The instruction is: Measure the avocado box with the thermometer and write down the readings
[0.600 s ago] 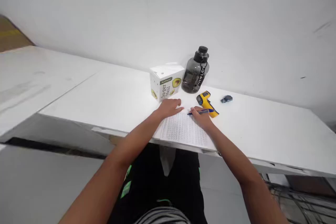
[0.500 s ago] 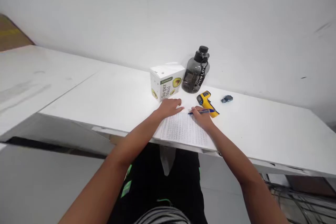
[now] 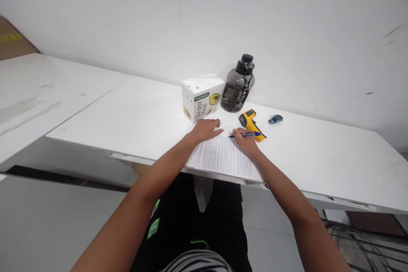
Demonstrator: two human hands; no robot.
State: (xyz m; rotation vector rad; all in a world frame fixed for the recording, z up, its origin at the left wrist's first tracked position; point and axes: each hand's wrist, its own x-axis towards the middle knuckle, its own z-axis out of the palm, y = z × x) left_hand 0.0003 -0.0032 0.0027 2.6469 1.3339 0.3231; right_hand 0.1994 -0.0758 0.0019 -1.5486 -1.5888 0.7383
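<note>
My right hand (image 3: pixel 245 143) is closed around a blue pen (image 3: pixel 247 134), its tip over the upper part of a sheet of paper (image 3: pixel 225 159). Rows of handwriting too small to read cover the sheet, which lies by the table's front edge. On the paper's upper left rests my left hand (image 3: pixel 206 130), fingers loosely curved and thumb apart, holding nothing. Just beyond it stands a white box (image 3: pixel 203 100) printed with avocados and "Su-per Meal". A yellow infrared thermometer (image 3: pixel 251 125) lies behind my right hand, partly covered by the pen and hand.
Behind the box a dark, see-through water bottle (image 3: pixel 237 89) stands near the wall. A small dark blue object (image 3: pixel 275 119) lies to the right on the white table (image 3: pixel 325 148). At far left is a brown cardboard box (image 3: pixel 14 40). Cables (image 3: pixel 360 238) show below the table at right.
Both hands stay almost in place, with the pen still gripped in the right one. The camera view has shifted very slightly; the objects on the table have not moved.
</note>
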